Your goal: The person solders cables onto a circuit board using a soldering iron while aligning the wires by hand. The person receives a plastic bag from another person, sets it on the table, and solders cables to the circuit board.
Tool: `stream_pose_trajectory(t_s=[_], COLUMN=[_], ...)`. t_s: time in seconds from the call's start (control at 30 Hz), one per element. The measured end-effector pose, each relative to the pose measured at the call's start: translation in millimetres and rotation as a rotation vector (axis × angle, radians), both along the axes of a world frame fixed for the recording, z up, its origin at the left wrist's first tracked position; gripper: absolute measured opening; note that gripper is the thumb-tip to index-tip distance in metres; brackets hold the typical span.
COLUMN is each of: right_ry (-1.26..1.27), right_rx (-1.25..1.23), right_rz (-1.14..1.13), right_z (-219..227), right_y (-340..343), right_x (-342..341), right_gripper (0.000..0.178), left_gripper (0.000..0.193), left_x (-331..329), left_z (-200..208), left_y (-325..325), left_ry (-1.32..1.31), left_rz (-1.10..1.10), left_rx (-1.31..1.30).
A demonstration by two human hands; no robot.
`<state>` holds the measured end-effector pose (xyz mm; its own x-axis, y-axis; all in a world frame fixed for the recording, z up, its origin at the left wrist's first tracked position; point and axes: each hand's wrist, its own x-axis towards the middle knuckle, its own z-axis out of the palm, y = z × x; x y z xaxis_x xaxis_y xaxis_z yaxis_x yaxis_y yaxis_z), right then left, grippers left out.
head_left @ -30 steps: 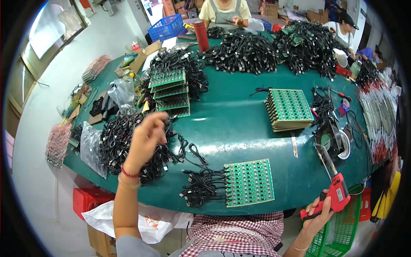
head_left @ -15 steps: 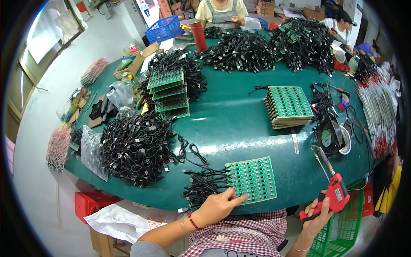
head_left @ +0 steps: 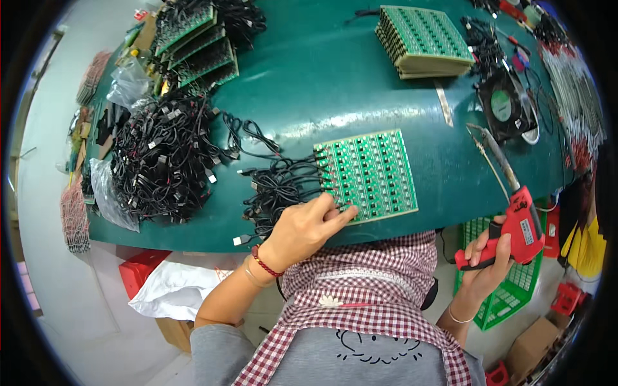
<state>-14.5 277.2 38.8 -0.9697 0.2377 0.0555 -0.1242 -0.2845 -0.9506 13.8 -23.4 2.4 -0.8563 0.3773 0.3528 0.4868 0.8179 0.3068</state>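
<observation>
A green circuit board panel (head_left: 370, 177) lies near the table's front edge, with black USB cables (head_left: 273, 186) attached along its left side. My left hand (head_left: 306, 225) rests over the panel's lower left corner, fingers closed and the index fingertip down on the board. Whatever they pinch is hidden under them. In my right hand (head_left: 487, 257) is a red soldering gun (head_left: 521, 225), gripped by its handle. Its metal tip points up and away over the table, to the right of the panel and apart from it.
Left of the panel is a heap of black cables (head_left: 161, 161), with boards bearing cables (head_left: 199, 48) stacked behind. A stack of bare panels (head_left: 425, 42) stands far right, near a black fan (head_left: 505, 106) and a metal strip (head_left: 443, 103). A green crate (head_left: 515, 283) stands below the table edge.
The view has tilted down, so the table sits higher in the picture. My left hand stays at the panel's lower left corner, and the right keeps hold of the soldering gun.
</observation>
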Motion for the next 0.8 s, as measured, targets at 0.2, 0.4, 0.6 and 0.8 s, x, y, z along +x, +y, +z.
stream_pose_trajectory(t_s=[0.2,0.4,0.6,0.8], right_ry=[-0.083,-0.135,-0.192,-0.185], right_rx=[0.057,0.097,0.080,0.134], right_rz=[-0.007,0.021,0.057,0.052], right_z=[-3.3,-6.6,-4.5,-4.5], right_y=[2.6,0.2,-2.2,-9.5], right_x=[5.2,16.4,19.5,18.1], right_gripper=[0.033,0.034,0.037,0.037], left_gripper=[0.041,0.046,0.047,0.047], left_x=[8.6,10.5,11.4,10.2], left_z=[-0.6,1.3,4.5,3.0], left_y=[1.7,5.5,3.1,1.0], left_ry=[-0.070,-0.073,-0.057,-0.010], left_rz=[-0.033,-0.039,-0.059,-0.077], left_rx=[0.013,-0.035,-0.039,-0.028])
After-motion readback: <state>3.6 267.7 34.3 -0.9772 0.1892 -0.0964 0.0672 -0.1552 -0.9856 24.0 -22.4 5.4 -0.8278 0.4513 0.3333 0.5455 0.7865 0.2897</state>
